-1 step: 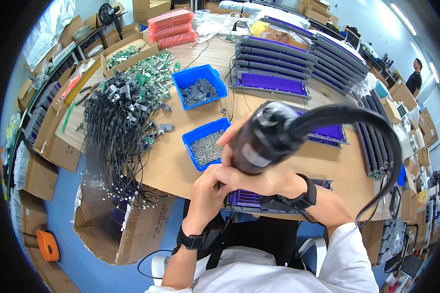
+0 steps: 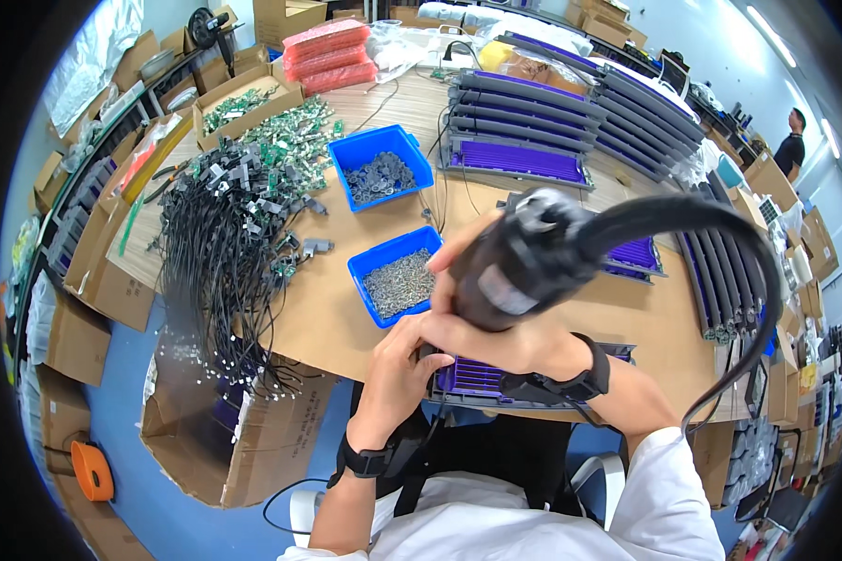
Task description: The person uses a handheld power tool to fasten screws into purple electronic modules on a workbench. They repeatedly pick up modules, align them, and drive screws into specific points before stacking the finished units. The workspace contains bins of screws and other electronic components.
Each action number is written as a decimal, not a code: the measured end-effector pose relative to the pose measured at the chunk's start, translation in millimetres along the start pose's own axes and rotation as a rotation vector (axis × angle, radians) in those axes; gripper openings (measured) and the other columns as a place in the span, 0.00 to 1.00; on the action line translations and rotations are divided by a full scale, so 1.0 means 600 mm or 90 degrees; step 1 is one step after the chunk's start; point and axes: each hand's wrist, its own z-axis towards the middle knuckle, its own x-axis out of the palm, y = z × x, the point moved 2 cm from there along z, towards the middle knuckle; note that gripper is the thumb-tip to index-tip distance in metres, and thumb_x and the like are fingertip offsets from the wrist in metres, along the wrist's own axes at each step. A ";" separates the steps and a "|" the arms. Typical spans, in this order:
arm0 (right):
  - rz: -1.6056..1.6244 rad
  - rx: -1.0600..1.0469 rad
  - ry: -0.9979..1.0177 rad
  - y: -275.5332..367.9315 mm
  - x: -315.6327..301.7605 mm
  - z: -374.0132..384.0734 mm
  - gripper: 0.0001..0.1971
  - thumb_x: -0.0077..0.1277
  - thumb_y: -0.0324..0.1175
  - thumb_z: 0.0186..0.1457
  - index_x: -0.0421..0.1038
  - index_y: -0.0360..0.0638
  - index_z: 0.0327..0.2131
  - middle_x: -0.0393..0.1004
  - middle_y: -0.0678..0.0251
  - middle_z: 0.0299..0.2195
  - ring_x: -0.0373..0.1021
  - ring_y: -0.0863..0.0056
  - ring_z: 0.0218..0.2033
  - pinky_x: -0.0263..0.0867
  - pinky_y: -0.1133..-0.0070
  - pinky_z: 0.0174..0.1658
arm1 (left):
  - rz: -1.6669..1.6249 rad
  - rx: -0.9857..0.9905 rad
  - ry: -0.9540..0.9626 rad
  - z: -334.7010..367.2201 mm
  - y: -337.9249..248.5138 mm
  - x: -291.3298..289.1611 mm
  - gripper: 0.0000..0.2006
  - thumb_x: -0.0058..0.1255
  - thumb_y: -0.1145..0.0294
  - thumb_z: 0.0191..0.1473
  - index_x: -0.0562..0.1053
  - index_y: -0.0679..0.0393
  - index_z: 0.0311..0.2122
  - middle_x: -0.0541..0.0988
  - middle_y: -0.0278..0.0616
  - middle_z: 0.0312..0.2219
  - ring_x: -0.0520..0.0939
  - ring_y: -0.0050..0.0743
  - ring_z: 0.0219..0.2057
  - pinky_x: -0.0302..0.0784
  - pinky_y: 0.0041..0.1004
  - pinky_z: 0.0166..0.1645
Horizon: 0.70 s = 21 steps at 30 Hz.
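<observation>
My right hand (image 2: 468,329) is wrapped around a black electric screwdriver (image 2: 519,266) with a thick black cord rising from its top. The tool stands nearly upright, and its tip is hidden behind my hands. Just below it, my left hand (image 2: 395,366) is closed, thumb bent in, at the left end of a grey and purple slatted panel (image 2: 477,379). What the left fingers pinch is hidden. The panel lies along the table's front edge, partly covered by my right wrist. Beyond my hands sits a blue bin (image 2: 398,280) of small metal screws.
Another blue bin (image 2: 381,166) holds dark grey parts. Left of it lie bundled black cables (image 2: 220,243) and a heap of green circuit boards (image 2: 295,126). Stacked panels (image 2: 524,117) fill the far right. The cord (image 2: 753,271) arches down the right side. A cardboard box (image 2: 276,439) stands below the table.
The screwdriver's top has shifted slightly to the right, with my right hand still around it. My left thumb shows more plainly now, beside the panel's end.
</observation>
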 end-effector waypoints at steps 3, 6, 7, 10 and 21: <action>0.015 0.033 -0.083 0.031 -0.031 -0.008 0.18 0.64 0.26 0.42 0.71 0.36 0.37 0.74 0.71 0.23 0.70 0.85 0.24 0.67 0.83 0.28 | 0.071 0.030 0.060 0.005 -0.002 -0.004 0.19 0.60 0.74 0.46 0.70 0.64 0.45 0.74 0.47 0.37 0.74 0.47 0.39 0.71 0.35 0.45; 0.044 0.055 -0.138 0.052 -0.074 -0.039 0.20 0.62 0.22 0.44 0.66 0.36 0.42 0.71 0.71 0.22 0.67 0.87 0.23 0.62 0.86 0.26 | 0.142 0.029 0.067 0.007 -0.024 0.004 0.19 0.61 0.71 0.46 0.70 0.64 0.43 0.73 0.48 0.37 0.72 0.47 0.41 0.69 0.35 0.46; 0.057 0.054 -0.146 0.060 -0.089 -0.050 0.21 0.61 0.20 0.44 0.65 0.36 0.43 0.70 0.70 0.22 0.66 0.86 0.22 0.61 0.86 0.25 | 0.161 0.013 0.059 0.005 -0.031 0.006 0.19 0.61 0.70 0.46 0.70 0.64 0.42 0.72 0.48 0.36 0.72 0.46 0.41 0.68 0.34 0.46; 0.040 -0.007 -0.214 0.098 -0.130 -0.083 0.22 0.58 0.18 0.43 0.61 0.39 0.42 0.69 0.68 0.21 0.65 0.82 0.20 0.62 0.85 0.26 | 0.173 0.011 0.051 -0.001 -0.042 0.010 0.16 0.62 0.72 0.45 0.69 0.63 0.38 0.72 0.46 0.35 0.72 0.44 0.38 0.69 0.33 0.43; -0.228 -0.170 -0.495 0.191 -0.268 -0.277 0.21 0.51 0.26 0.47 0.57 0.38 0.45 0.62 0.69 0.20 0.60 0.80 0.19 0.61 0.78 0.29 | 0.043 0.075 0.052 -0.033 -0.076 -0.001 0.15 0.59 0.85 0.39 0.72 0.60 0.35 0.74 0.43 0.30 0.76 0.44 0.32 0.73 0.33 0.34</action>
